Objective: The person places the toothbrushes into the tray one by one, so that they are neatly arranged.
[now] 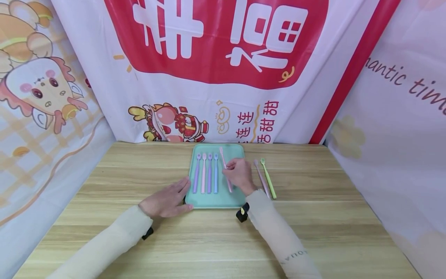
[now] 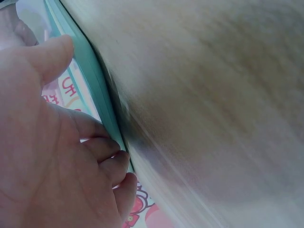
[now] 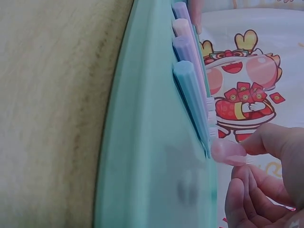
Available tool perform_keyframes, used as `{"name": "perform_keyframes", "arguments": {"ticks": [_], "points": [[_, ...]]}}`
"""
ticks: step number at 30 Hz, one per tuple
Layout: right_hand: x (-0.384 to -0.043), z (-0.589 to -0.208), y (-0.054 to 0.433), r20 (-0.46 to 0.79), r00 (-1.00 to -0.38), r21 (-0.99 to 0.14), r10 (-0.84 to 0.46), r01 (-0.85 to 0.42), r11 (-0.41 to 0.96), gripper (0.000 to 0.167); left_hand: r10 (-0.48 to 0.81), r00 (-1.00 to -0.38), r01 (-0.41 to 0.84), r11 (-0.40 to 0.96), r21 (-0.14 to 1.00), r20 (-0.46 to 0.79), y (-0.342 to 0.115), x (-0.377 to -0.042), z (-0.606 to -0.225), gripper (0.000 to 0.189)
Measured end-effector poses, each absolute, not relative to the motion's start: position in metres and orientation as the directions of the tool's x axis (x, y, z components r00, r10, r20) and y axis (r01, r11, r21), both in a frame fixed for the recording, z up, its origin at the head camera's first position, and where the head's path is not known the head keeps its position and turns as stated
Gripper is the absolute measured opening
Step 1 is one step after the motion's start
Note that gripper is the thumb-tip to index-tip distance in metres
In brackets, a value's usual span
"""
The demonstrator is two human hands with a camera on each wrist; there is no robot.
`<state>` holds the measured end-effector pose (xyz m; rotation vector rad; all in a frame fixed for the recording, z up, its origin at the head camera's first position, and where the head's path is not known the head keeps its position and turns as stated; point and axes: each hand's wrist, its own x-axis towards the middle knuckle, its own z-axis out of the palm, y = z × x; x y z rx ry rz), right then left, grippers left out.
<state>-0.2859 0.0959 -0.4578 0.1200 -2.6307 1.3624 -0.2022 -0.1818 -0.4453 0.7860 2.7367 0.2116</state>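
My right hand (image 1: 239,174) pinches a pink toothbrush (image 3: 228,153) between thumb and fingers, over the right half of a mint-green tray (image 1: 216,202). In the head view its brush head points to the far edge. Left of it, side by side on the tray, lie a blue toothbrush (image 1: 216,176), a purple toothbrush (image 1: 210,176), another pink toothbrush (image 1: 203,176) and a second purple one at the far left. My left hand (image 1: 166,199) rests at the tray's left edge, fingers extended along the rim and thumb at the near left corner.
On the wooden table (image 1: 313,217), right of the tray, a pale purple-pink toothbrush (image 1: 260,176) and a green toothbrush (image 1: 268,178) lie next to my right wrist. A printed red and white cloth (image 1: 216,77) hangs behind the table, with more printed cloth at both sides.
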Motion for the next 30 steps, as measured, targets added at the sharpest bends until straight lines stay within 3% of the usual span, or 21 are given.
{"name": "perform_keyframes", "arguments": {"ticks": [12, 30], "points": [[-0.287, -0.461, 0.081, 0.062, -0.992, -0.825, 0.108, 0.01, 0.566, 0.018, 0.538, -0.81, 0.495, 0.841, 0.219, -0.233, -0.182, -0.202, -0.445, 0.091], [-0.284, -0.464, 0.077, 0.064, -0.991, -0.812, 0.121, 0.019, 0.584, 0.013, 0.534, -0.813, 0.49, 0.842, 0.225, -0.231, -0.181, -0.201, -0.443, 0.09]]}}
